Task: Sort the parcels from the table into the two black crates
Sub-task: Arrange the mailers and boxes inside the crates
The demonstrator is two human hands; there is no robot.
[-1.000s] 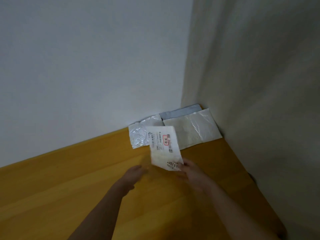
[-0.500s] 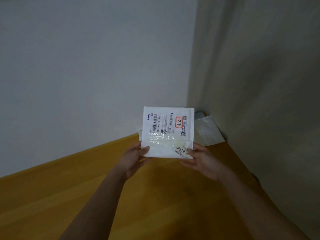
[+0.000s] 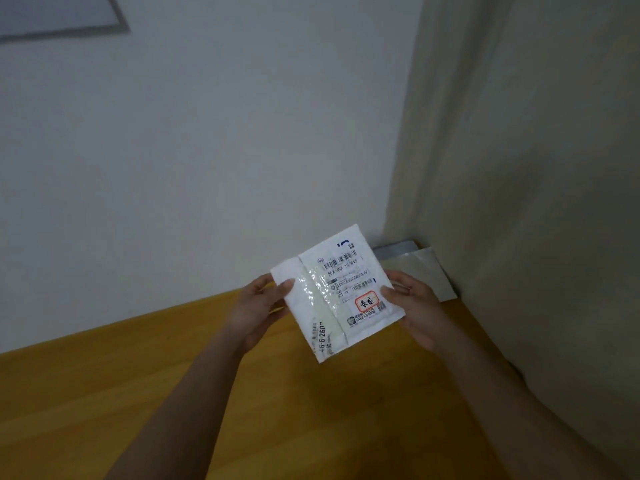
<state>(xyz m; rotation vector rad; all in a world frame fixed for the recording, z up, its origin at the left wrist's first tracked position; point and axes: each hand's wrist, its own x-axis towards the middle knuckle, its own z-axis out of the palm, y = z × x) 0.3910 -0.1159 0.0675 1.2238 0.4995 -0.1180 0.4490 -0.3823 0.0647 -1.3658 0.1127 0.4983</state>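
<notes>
One white parcel [image 3: 334,292] held up in the air above the table [image 3: 138,393], tilted, label side facing the camera. Label has barcodes, printed numbers and one red-outlined stamp; small print too blurry to read. Left hand [image 3: 258,311] grips the parcel's left edge, thumb on the front, fingers behind it. Right hand [image 3: 414,306] pinches the right edge, thumb on front, fingers hidden behind. Two more parcels on the table in the far corner: a silvery one [image 3: 427,275] and a grey one [image 3: 394,249] under it, both partly covered by the held parcel and the right hand, so there may be more I can't see. One wooden table, cut off at the bottom edge. White wall [image 3: 207,150] behind, beige curtain [image 3: 519,168] to the right. One frame corner [image 3: 62,15] top left, mostly out of shot.
</notes>
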